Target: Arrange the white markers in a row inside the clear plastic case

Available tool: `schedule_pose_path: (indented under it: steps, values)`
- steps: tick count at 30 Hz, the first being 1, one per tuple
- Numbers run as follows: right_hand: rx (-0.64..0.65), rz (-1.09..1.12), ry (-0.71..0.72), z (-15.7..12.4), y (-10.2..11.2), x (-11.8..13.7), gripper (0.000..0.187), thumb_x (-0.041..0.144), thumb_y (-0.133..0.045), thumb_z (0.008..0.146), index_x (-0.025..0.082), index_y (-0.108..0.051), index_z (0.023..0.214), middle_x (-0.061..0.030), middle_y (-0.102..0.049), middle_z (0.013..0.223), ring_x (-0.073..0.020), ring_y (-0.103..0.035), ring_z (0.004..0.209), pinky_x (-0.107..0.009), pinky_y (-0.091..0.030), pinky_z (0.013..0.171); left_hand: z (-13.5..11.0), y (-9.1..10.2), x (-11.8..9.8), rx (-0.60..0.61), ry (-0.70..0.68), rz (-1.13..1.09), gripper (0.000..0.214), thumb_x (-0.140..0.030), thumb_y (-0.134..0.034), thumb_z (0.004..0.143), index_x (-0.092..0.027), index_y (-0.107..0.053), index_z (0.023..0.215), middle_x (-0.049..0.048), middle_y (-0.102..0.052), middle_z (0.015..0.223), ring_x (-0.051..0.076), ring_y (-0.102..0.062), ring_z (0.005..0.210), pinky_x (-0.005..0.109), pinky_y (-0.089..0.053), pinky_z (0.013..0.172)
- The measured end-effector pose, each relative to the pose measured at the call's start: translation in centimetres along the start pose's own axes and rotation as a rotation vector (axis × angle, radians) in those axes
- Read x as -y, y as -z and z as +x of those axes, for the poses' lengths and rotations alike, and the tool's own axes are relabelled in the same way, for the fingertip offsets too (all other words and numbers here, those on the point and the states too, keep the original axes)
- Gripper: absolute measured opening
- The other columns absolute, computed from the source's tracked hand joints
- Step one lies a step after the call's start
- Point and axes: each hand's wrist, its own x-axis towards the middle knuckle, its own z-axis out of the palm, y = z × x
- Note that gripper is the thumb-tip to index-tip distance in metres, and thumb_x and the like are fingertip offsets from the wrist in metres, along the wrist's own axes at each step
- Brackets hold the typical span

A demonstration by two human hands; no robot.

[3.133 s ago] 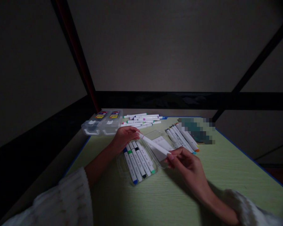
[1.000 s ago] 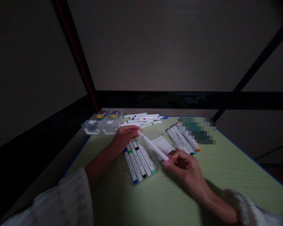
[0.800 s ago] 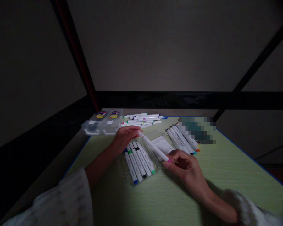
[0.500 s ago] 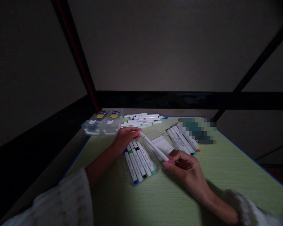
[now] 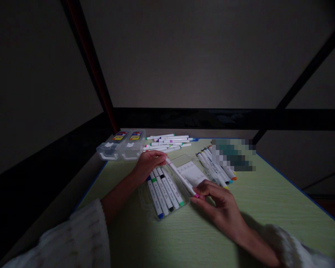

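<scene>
Both hands hold one white marker with pink ends (image 5: 181,178) low over an open clear plastic case (image 5: 145,197). My left hand (image 5: 147,163) pinches its far end and my right hand (image 5: 214,203) pinches its near pink cap. The marker lies along the right side of several capped markers (image 5: 163,190) lined up in the case. The case's clear lid (image 5: 192,171) lies open to the right, with a white label showing.
Two closed clear cases (image 5: 121,147) stand at the table's far left corner. A loose pile of markers (image 5: 169,142) lies behind, and a row of markers (image 5: 216,165) lies right of the lid. A blurred-out patch (image 5: 234,154) sits beyond them. The green table (image 5: 268,208) has a blue edge.
Both hands have lowered the pink-ended marker down and left, from over the lid to beside the markers in the case. My right hand moved nearer the case's near edge.
</scene>
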Motion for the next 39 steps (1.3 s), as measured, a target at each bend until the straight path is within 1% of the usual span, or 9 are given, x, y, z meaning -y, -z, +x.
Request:
schedule_pose_path:
  steps: [3, 6, 9, 11, 18, 22, 26, 31, 39]
  values:
    - [0.04, -0.089, 0.074, -0.05, 0.21, 0.27, 0.012, 0.022, -0.056, 0.08, 0.018, -0.053, 0.069, -0.0013, -0.057, 0.069, -0.0138, -0.054, 0.065, -0.027, -0.044, 0.058, -0.08, -0.15, -0.09, -0.011, -0.004, 0.01, 0.016, -0.019, -0.071, 0.055, -0.011, -0.063, 0.066, -0.0003, -0.061, 0.06, 0.006, -0.055, 0.056, 0.018, -0.044, 0.057]
    - [0.102, -0.176, 0.165, -0.18, 0.29, 0.44, 0.011, 0.019, -0.052, 0.083, 0.017, -0.056, 0.073, -0.0032, -0.059, 0.072, -0.0135, -0.056, 0.067, -0.025, -0.045, 0.057, -0.11, -0.14, -0.1, 0.004, -0.015, 0.024, 0.015, -0.02, -0.071, 0.055, -0.012, -0.063, 0.065, -0.0009, -0.061, 0.058, 0.006, -0.055, 0.054, 0.017, -0.043, 0.056]
    - [0.155, -0.276, 0.254, -0.34, 0.26, 0.49, 0.015, 0.017, -0.046, 0.085, 0.016, -0.059, 0.078, -0.0054, -0.061, 0.075, -0.0139, -0.057, 0.069, -0.025, -0.047, 0.059, -0.13, -0.09, -0.07, 0.01, -0.015, 0.029, 0.015, -0.02, -0.071, 0.055, -0.012, -0.063, 0.065, -0.0007, -0.062, 0.061, 0.006, -0.055, 0.054, 0.018, -0.043, 0.055]
    - [0.158, -0.331, 0.283, -0.41, 0.23, 0.49, 0.018, 0.019, -0.044, 0.087, 0.015, -0.061, 0.08, -0.0061, -0.061, 0.077, -0.0142, -0.058, 0.07, -0.026, -0.048, 0.062, -0.15, -0.07, -0.06, 0.004, -0.01, 0.028, 0.015, -0.019, -0.071, 0.054, -0.012, -0.063, 0.065, -0.0007, -0.062, 0.061, 0.006, -0.054, 0.053, 0.018, -0.043, 0.054]
    - [0.168, -0.401, 0.308, -0.32, 0.26, 0.6, 0.024, 0.02, -0.039, 0.089, 0.015, -0.062, 0.084, -0.0065, -0.063, 0.078, -0.0146, -0.058, 0.072, -0.027, -0.05, 0.065, -0.23, -0.01, -0.07, 0.011, -0.011, 0.048, 0.017, -0.02, -0.07, 0.056, -0.012, -0.063, 0.069, -0.0007, -0.062, 0.063, 0.005, -0.055, 0.055, 0.017, -0.043, 0.055]
    - [0.204, -0.429, 0.289, -0.36, 0.26, 0.66, 0.024, 0.021, -0.038, 0.089, 0.016, -0.062, 0.086, -0.0065, -0.063, 0.081, -0.0152, -0.059, 0.074, -0.029, -0.05, 0.067, -0.07, 0.21, 0.15, 0.002, -0.011, 0.05, 0.024, -0.021, -0.072, 0.054, -0.013, -0.063, 0.075, 0.0008, -0.064, 0.069, 0.008, -0.058, 0.061, 0.019, -0.045, 0.06]
    - [0.204, -0.44, 0.3, -0.41, 0.25, 0.63, 0.025, 0.021, -0.037, 0.09, 0.016, -0.062, 0.087, -0.007, -0.064, 0.081, -0.0159, -0.059, 0.073, -0.031, -0.05, 0.067, 0.22, 0.6, 0.57, 0.014, -0.034, 0.083, 0.026, -0.022, -0.072, 0.055, -0.013, -0.062, 0.078, 0.0026, -0.066, 0.075, 0.01, -0.06, 0.067, 0.022, -0.046, 0.064]
    - [0.243, -0.471, 0.303, -0.36, 0.23, 0.61, 0.024, 0.02, -0.038, 0.089, 0.015, -0.062, 0.087, -0.0071, -0.063, 0.079, -0.0172, -0.058, 0.073, -0.033, -0.048, 0.065, 0.3, 0.75, 0.78, 0.027, -0.063, 0.139, 0.025, -0.023, -0.072, 0.056, -0.013, -0.062, 0.078, 0.0038, -0.068, 0.078, 0.012, -0.061, 0.07, 0.024, -0.047, 0.068]
    - [0.274, -0.493, 0.306, -0.45, 0.23, 0.49, 0.021, 0.019, -0.039, 0.088, 0.014, -0.06, 0.085, -0.0058, -0.062, 0.077, -0.0169, -0.056, 0.07, -0.033, -0.045, 0.064, 0.15, 0.71, 0.81, 0.021, -0.078, 0.25, 0.019, -0.025, -0.069, 0.059, -0.013, -0.064, 0.073, 0.0037, -0.068, 0.075, 0.012, -0.061, 0.067, 0.023, -0.046, 0.064]
